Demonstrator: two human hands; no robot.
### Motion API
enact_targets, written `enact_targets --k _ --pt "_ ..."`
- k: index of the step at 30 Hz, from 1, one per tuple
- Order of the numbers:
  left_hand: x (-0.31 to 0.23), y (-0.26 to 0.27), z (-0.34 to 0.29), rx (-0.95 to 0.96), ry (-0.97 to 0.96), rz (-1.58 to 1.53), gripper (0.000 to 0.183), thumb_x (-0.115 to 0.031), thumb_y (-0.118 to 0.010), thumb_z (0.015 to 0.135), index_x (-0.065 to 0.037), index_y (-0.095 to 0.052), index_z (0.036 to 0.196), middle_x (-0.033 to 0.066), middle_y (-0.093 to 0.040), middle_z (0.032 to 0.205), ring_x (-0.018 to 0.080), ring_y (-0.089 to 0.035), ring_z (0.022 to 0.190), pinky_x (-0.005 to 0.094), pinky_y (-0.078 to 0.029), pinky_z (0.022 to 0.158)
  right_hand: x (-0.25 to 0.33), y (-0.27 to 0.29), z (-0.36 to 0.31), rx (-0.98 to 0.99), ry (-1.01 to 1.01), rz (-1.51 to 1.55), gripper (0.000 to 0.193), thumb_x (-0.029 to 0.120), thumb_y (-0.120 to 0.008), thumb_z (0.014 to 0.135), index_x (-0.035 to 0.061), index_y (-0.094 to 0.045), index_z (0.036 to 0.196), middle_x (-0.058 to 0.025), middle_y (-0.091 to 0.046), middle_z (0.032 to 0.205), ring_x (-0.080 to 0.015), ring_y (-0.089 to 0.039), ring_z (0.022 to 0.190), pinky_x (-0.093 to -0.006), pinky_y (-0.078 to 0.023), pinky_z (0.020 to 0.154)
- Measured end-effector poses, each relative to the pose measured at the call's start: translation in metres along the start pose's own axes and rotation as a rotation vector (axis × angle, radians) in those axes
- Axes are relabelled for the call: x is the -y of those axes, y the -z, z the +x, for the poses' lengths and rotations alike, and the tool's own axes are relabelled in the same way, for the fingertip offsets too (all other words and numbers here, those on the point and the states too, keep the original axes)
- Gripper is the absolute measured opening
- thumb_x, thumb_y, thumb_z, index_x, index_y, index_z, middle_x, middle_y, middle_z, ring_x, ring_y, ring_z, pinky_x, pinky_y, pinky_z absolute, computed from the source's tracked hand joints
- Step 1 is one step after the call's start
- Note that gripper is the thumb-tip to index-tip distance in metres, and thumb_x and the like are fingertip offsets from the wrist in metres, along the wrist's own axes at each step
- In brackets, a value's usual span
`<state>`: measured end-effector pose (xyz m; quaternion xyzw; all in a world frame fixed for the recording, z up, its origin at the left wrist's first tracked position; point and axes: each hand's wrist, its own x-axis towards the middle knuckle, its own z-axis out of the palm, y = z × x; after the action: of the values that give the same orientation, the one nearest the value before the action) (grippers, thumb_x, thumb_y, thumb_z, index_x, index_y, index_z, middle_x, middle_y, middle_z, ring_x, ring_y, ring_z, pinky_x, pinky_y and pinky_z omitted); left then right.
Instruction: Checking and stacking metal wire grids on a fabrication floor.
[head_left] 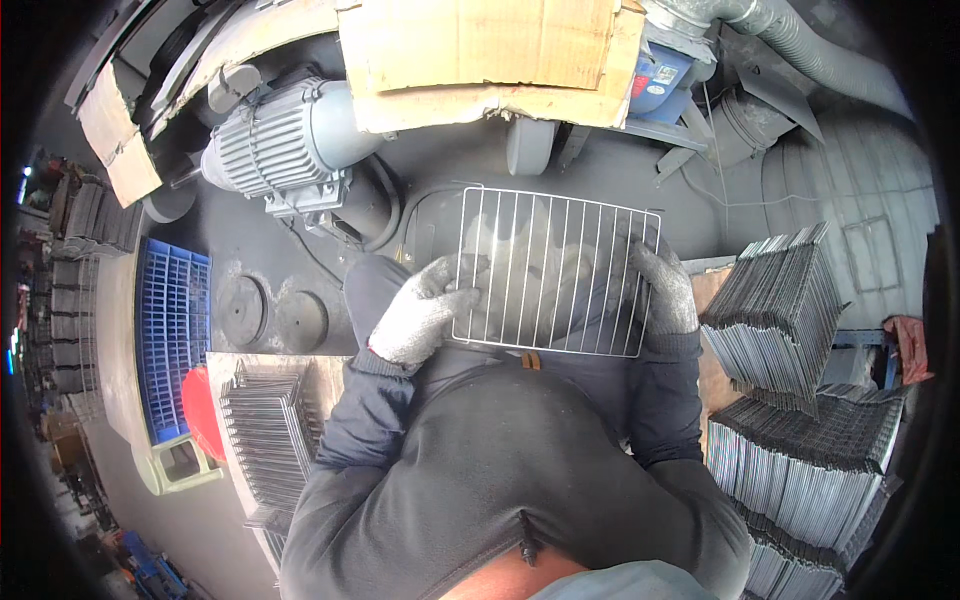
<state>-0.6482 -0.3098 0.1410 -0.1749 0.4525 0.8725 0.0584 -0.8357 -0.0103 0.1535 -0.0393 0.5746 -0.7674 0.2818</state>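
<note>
I hold a rectangular wire rack (555, 270) flat in front of me, above my lap. My left hand (425, 312), in a grey knit glove, grips the rack's left edge. The right edge of the rack is gripped by my right hand (665, 290), also gloved in grey. Both dark sleeves come up from the lower edge. The rack's thin parallel wires run away from me inside a rounded frame.
Tall stacks of wire racks (790, 320) stand at my right. Another pile of racks (270, 440) lies on a board at my left. A grey electric motor (285, 145) sits ahead, with cardboard (490, 50) above it. A blue crate (172, 330) is at far left.
</note>
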Motion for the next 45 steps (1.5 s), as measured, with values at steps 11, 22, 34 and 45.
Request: enact_targets --k 11,22,34,45 --pt "-0.001 0.018 0.016 -0.061 0.009 -0.118 0.041 -0.012 -0.065 0.106 0.005 -0.054 0.142 0.0196 -0.076 0.111 0.0258 -0.079 0.088 0.0358 -0.067 0.074 -0.023 -0.003 0.034 0.135 -0.086 -0.139 0.054 0.024 -0.067 0.103 -0.0014 -0.060 0.149 -0.0085 -0.075 0.114 -0.0199 -0.073 0.092 -0.0330 -0.061 0.082" --pt "-0.041 0.050 0.127 -0.070 0.273 -0.161 0.030 -0.011 -0.060 0.105 0.007 -0.068 0.128 0.0140 -0.079 0.098 0.0230 -0.079 0.083 0.0320 -0.068 0.073 -0.014 0.002 0.122 0.119 0.056 -0.102 0.033 0.024 -0.070 0.100 0.0002 -0.072 0.122 -0.0067 -0.075 0.113 -0.0224 -0.073 0.096 -0.0352 -0.059 0.090" --pt "-0.063 0.039 -0.118 -0.619 -0.269 0.817 0.055 -0.002 -0.066 0.097 0.001 -0.059 0.151 0.0196 -0.065 0.148 0.0321 -0.064 0.133 0.0416 -0.049 0.116 0.116 0.021 -0.116 -0.588 0.761 -0.440 0.039 0.027 -0.068 0.103 -0.0043 -0.065 0.126 -0.0175 -0.073 0.100 -0.0207 -0.067 0.074 -0.0370 -0.055 0.075" --pt "0.038 0.320 -0.340 -1.389 0.068 1.510 0.050 -0.018 -0.057 0.110 -0.002 -0.053 0.156 0.0230 -0.060 0.155 0.0376 -0.059 0.140 0.0411 -0.044 0.121 0.153 0.176 -0.154 -1.048 1.031 -1.995 0.066 -0.009 -0.064 0.075 0.0097 -0.072 0.138 -0.0162 -0.072 0.123 -0.0399 -0.069 0.115 -0.0512 -0.053 0.103"
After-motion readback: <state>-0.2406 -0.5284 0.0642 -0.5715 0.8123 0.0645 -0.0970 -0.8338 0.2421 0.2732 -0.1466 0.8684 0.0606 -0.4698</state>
